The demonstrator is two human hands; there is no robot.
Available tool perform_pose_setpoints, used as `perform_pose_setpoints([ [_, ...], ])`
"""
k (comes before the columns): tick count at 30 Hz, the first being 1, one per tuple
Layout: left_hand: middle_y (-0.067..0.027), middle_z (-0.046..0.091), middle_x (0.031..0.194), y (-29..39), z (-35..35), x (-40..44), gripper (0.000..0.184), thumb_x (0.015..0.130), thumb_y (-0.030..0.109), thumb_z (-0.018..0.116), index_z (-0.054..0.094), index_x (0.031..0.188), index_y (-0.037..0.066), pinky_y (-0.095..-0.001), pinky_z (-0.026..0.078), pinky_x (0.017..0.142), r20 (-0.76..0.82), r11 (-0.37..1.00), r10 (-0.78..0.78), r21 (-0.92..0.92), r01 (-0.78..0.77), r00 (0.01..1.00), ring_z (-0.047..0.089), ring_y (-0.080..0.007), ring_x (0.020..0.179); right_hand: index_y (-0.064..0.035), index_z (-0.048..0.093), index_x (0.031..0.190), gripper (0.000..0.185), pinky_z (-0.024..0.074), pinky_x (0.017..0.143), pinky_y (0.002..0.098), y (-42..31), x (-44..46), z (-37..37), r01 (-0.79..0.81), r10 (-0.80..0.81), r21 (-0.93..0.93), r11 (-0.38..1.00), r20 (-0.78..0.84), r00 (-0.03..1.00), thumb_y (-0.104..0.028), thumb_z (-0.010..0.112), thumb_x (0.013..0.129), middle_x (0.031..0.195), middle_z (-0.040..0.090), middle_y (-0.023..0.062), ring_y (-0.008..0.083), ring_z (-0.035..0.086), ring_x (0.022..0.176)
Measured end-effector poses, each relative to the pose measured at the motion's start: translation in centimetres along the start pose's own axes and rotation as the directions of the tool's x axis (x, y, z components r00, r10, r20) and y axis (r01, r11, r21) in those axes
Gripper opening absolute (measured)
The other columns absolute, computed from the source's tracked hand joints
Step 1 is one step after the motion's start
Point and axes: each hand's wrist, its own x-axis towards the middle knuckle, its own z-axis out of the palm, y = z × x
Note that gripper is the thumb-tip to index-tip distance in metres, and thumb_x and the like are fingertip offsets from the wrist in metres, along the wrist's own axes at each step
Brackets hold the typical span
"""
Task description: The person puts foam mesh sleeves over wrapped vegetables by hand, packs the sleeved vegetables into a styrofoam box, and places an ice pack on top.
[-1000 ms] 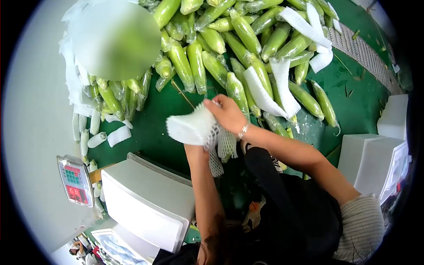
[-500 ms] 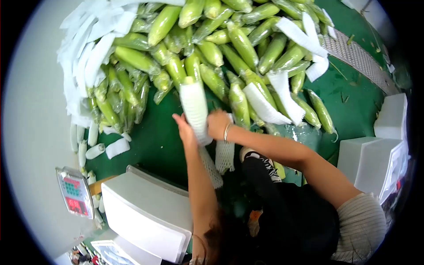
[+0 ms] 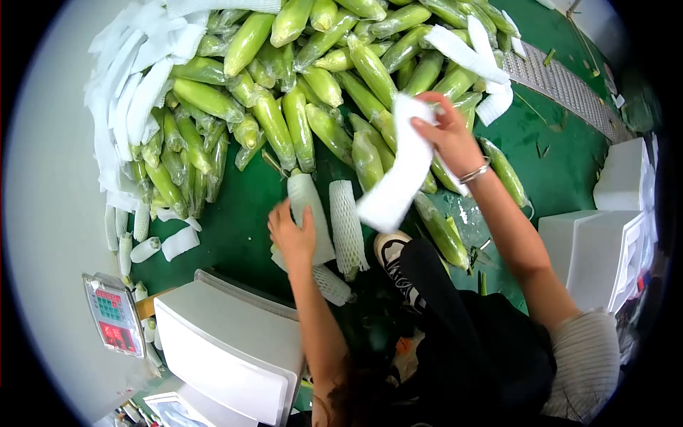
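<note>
My right hand pinches a white foam sleeve, which hangs down to the left over the pile. My left hand has its fingers apart at the left side of a foam-sleeved vegetable on the green floor. Just right of that lies another vegetable in a foam net. A further netted one is below them, partly behind the first. Green, film-wrapped vegetables are heaped beyond both hands.
White foam sleeves lie heaped at the upper left. A digital scale and a white foam box stand at the lower left. More white boxes are at the right. A metal strip crosses the upper right.
The sleeved vegetable went from my left hand down to the floor. My right hand moved up and right and took a flat white sleeve from the pile.
</note>
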Motion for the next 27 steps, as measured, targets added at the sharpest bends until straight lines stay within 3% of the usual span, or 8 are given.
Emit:
perform_pose_setpoints([
  [4,-0.0109,0.057,0.105,9.4,1.1,3.9,0.027,0.086,0.014,0.059,0.056,0.110,0.002,-0.0310,0.040,0.087,0.151,0.476,0.102,-0.875,0.085,0.983,0.053,-0.0207,0.097,-0.0076,0.059,0.096,0.017,0.0480,0.064,0.0266,5.0,-0.1,7.6,-0.493,0.341,0.649,0.579,0.357,0.870,-0.006,0.065,0.080,0.087,0.062,0.0036,0.0128,0.058,0.071],
  [6,-0.0080,0.058,0.098,10.7,4.5,5.7,0.020,0.088,0.011,0.057,0.056,0.104,0.001,-0.0260,0.041,0.085,0.300,-0.041,0.122,-0.951,0.307,0.946,0.053,-0.0155,0.094,-0.0059,0.061,0.087,0.006,0.0457,0.065,0.0257,6.6,1.0,8.7,-0.353,0.265,0.570,0.742,0.235,0.935,-0.007,0.062,0.081,0.087,0.062,0.0026,0.0125,0.056,0.072],
  [12,-0.0101,0.056,0.100,11.7,7.6,10.8,0.013,0.088,0.009,0.053,0.053,0.097,-0.001,-0.0331,0.043,0.084,0.476,-0.301,-0.264,-0.867,0.397,0.839,0.054,-0.0197,0.096,-0.0005,0.056,0.094,0.024,0.0496,0.065,0.0326,8.5,6.2,7.7,-0.404,0.526,0.619,0.673,-0.017,0.851,-0.023,0.054,0.088,0.087,0.063,0.0100,0.0196,0.061,0.074],
  [14,-0.0151,0.053,0.120,10.3,11.1,11.3,0.039,0.086,0.018,0.056,0.048,0.119,-0.002,-0.0366,0.041,0.092,0.139,0.546,-0.139,-0.816,0.193,0.981,0.052,-0.0292,0.107,-0.0002,0.057,0.092,0.029,0.0496,0.064,0.0338,9.2,6.3,7.0,-0.499,0.611,0.629,0.596,0.047,0.790,-0.029,0.053,0.089,0.086,0.064,0.0100,0.0206,0.061,0.073],
  [16,-0.0160,0.058,0.109,9.0,13.5,10.8,0.042,0.080,0.029,0.061,0.054,0.112,0.002,-0.0409,0.042,0.086,-0.212,0.935,0.237,-0.215,-0.281,0.948,0.055,-0.0338,0.096,0.0092,0.061,0.080,0.047,0.0493,0.061,0.0343,10.2,5.2,6.3,-0.276,0.299,-0.574,0.771,-0.057,0.953,-0.037,0.061,0.082,0.074,0.063,0.0166,0.0211,0.062,0.069],
  [20,-0.0128,0.057,0.111,4.1,13.5,6.7,0.036,0.084,0.027,0.057,0.052,0.112,0.004,-0.0348,0.045,0.084,0.308,0.550,0.135,-0.814,0.187,0.942,0.056,-0.0248,0.096,0.0097,0.061,0.074,0.047,0.0465,0.057,0.0347,8.3,0.6,6.0,-0.551,0.553,0.048,0.833,-0.067,0.830,-0.037,0.062,0.077,0.063,0.060,0.0190,0.0250,0.059,0.057],
  [23,-0.0082,0.058,0.083,8.2,7.3,-0.5,0.022,0.078,0.009,0.061,0.050,0.096,0.003,-0.0301,0.046,0.070,0.257,0.225,-0.073,-0.937,0.267,0.964,0.056,-0.0188,0.078,0.0065,0.060,0.071,0.037,0.0434,0.051,0.0354,6.5,-5.8,5.2,-0.278,0.274,-0.346,0.896,-0.060,0.960,-0.030,0.062,0.077,0.059,0.057,0.0184,0.0237,0.056,0.052],
  [27,-0.0188,0.059,0.087,6.9,9.1,-4.9,0.019,0.088,0.013,0.049,0.049,0.103,0.001,-0.0354,0.045,0.073,0.286,0.872,-0.175,-0.399,0.284,0.942,0.058,-0.0360,0.082,0.0032,0.062,0.082,0.026,0.0463,0.062,0.0434,15.8,-9.7,3.8,-0.443,0.432,-0.525,0.727,-0.152,0.889,-0.022,0.056,0.080,0.075,0.060,0.0257,0.0380,0.059,0.065],
])
